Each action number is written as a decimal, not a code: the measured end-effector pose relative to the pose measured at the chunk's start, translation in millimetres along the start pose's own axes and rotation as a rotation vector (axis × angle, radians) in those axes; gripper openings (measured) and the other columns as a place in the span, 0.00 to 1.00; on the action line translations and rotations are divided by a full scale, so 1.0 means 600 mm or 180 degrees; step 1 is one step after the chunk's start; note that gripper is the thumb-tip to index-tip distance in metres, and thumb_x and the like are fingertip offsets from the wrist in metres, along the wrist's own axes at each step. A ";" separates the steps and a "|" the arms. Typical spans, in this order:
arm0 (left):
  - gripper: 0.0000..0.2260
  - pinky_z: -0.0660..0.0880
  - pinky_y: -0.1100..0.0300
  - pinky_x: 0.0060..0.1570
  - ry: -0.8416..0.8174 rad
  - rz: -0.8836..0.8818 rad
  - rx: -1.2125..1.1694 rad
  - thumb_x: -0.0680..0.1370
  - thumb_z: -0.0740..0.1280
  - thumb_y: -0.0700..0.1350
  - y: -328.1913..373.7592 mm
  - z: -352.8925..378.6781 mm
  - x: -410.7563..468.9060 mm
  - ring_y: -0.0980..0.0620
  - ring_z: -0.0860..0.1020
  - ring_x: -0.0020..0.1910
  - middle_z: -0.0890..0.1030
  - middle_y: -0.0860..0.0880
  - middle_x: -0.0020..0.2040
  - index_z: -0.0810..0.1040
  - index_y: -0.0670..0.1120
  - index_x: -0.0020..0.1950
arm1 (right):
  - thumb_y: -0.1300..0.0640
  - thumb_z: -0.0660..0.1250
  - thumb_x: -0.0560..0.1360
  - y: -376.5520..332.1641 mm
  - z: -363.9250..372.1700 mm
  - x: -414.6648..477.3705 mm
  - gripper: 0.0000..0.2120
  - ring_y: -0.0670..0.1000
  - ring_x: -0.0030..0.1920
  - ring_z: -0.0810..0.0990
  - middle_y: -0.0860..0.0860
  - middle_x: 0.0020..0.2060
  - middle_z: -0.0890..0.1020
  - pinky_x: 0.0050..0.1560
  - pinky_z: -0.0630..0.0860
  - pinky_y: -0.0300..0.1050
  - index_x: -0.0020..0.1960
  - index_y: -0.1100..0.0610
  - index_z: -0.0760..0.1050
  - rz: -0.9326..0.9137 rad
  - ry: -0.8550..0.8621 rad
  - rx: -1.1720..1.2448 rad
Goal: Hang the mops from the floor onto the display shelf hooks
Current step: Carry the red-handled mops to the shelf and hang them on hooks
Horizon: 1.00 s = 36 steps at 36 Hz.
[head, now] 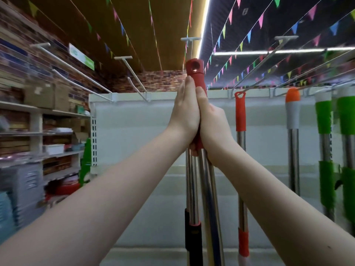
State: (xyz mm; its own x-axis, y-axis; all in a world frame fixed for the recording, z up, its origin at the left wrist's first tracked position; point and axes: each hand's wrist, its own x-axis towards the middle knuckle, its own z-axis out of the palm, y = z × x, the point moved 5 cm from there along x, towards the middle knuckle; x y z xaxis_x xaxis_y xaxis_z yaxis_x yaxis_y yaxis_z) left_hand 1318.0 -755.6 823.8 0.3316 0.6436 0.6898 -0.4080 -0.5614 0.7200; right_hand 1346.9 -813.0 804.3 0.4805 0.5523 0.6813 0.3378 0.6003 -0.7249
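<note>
You hold the mop [195, 71] upright in front of you with both hands clasped on its red grip. Your left hand [185, 110] wraps the grip from its left side, thumb pointing up along it. Your right hand [211, 120] closes on it from the right, just below and touching the left hand. The top of the grip, with its hanging hole, sticks out above your hands. Below them several steel shafts [203, 189] run down out of view, and you cannot tell how many mops they belong to.

Just above the mop's top is the white end of a hook [190, 39]; the picture does not show whether they touch. Behind the mop stands the white display shelf [134, 131]. To the mop's left, bare hooks [132, 73] jut from the shelf's top rail. To its right, a red-handled mop [240, 116] hangs by its loop from a hook. Farther right hang an orange-tipped mop [292, 104] and green-handled mops [324, 116]. Well to the mop's left are stocked side shelves [38, 112], blurred.
</note>
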 end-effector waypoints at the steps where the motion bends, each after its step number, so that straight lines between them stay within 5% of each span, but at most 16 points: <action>1: 0.47 0.62 0.46 0.71 0.0002 0.0003 0.0000 0.59 0.49 0.75 -0.002 0.000 0.003 0.48 0.66 0.71 0.67 0.46 0.73 0.67 0.51 0.71 | 0.45 0.56 0.79 0.001 0.000 0.002 0.22 0.69 0.49 0.78 0.55 0.44 0.80 0.48 0.76 0.65 0.47 0.63 0.77 0.0020 -0.0005 -0.0105; 3: 0.46 0.63 0.46 0.70 -0.0021 0.0025 -0.0025 0.59 0.48 0.75 -0.002 0.001 0.007 0.48 0.67 0.70 0.68 0.46 0.72 0.67 0.51 0.70 | 0.45 0.57 0.79 0.004 -0.001 0.007 0.22 0.66 0.47 0.79 0.56 0.43 0.80 0.43 0.78 0.63 0.50 0.64 0.76 0.0034 -0.0015 -0.0265; 6: 0.49 0.62 0.45 0.70 -0.0036 0.0066 -0.0043 0.57 0.49 0.75 0.000 0.002 0.016 0.48 0.66 0.71 0.67 0.46 0.73 0.67 0.50 0.71 | 0.43 0.55 0.80 0.008 0.000 0.020 0.21 0.51 0.43 0.80 0.52 0.43 0.81 0.43 0.79 0.57 0.40 0.56 0.76 -0.0016 -0.0021 -0.0099; 9: 0.50 0.62 0.46 0.70 -0.0026 0.0100 -0.0067 0.56 0.50 0.75 0.005 0.003 0.028 0.47 0.66 0.71 0.67 0.46 0.73 0.66 0.49 0.71 | 0.42 0.54 0.79 0.006 0.001 0.032 0.22 0.58 0.38 0.83 0.55 0.35 0.82 0.37 0.79 0.58 0.41 0.56 0.76 0.0004 -0.0045 -0.0134; 11: 0.48 0.64 0.46 0.69 -0.0061 0.0067 -0.0076 0.56 0.50 0.75 0.005 0.004 0.036 0.47 0.68 0.70 0.67 0.47 0.73 0.66 0.51 0.71 | 0.40 0.54 0.79 0.004 -0.004 0.039 0.23 0.56 0.29 0.80 0.53 0.30 0.79 0.25 0.76 0.45 0.38 0.55 0.75 0.0017 0.0024 -0.0117; 14: 0.40 0.66 0.46 0.67 -0.0089 0.0052 -0.0019 0.64 0.49 0.73 0.003 0.004 0.046 0.47 0.71 0.67 0.71 0.47 0.70 0.67 0.53 0.70 | 0.40 0.54 0.79 0.006 -0.003 0.050 0.21 0.49 0.23 0.75 0.51 0.28 0.78 0.21 0.73 0.37 0.38 0.54 0.74 0.0042 0.0061 -0.0074; 18: 0.32 0.69 0.45 0.65 -0.0078 0.0022 0.0033 0.72 0.49 0.69 -0.004 0.004 0.059 0.46 0.75 0.62 0.76 0.45 0.64 0.72 0.51 0.66 | 0.41 0.55 0.79 0.015 0.004 0.067 0.21 0.46 0.24 0.78 0.51 0.31 0.79 0.19 0.72 0.36 0.40 0.54 0.75 0.0054 0.0048 0.0038; 22: 0.23 0.70 0.47 0.64 0.0009 0.0029 -0.0076 0.80 0.49 0.62 -0.014 0.000 0.066 0.47 0.76 0.59 0.77 0.47 0.59 0.72 0.52 0.66 | 0.40 0.55 0.79 0.023 0.005 0.072 0.24 0.58 0.29 0.77 0.54 0.26 0.76 0.25 0.73 0.44 0.36 0.56 0.75 0.0069 0.0024 0.0023; 27: 0.22 0.68 0.49 0.67 0.0087 0.0078 -0.0220 0.81 0.50 0.59 -0.023 -0.003 0.069 0.49 0.73 0.63 0.73 0.49 0.66 0.66 0.53 0.71 | 0.40 0.55 0.79 0.036 0.010 0.079 0.24 0.59 0.31 0.77 0.54 0.27 0.76 0.25 0.73 0.44 0.37 0.57 0.75 0.0095 0.0023 0.0028; 36: 0.22 0.69 0.49 0.66 0.0074 0.0030 -0.0231 0.80 0.50 0.60 -0.053 -0.001 0.080 0.50 0.74 0.62 0.75 0.50 0.64 0.67 0.53 0.70 | 0.44 0.55 0.80 0.060 0.010 0.090 0.19 0.61 0.39 0.79 0.53 0.34 0.81 0.23 0.74 0.42 0.37 0.54 0.73 0.0015 0.0056 0.0160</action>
State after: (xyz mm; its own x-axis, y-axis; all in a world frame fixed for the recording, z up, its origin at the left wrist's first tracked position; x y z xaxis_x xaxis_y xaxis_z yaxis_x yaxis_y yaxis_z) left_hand 1346.3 -706.2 833.7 0.3080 0.6508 0.6939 -0.4718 -0.5289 0.7055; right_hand 1379.9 -758.4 815.6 0.4964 0.5451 0.6756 0.2945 0.6264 -0.7217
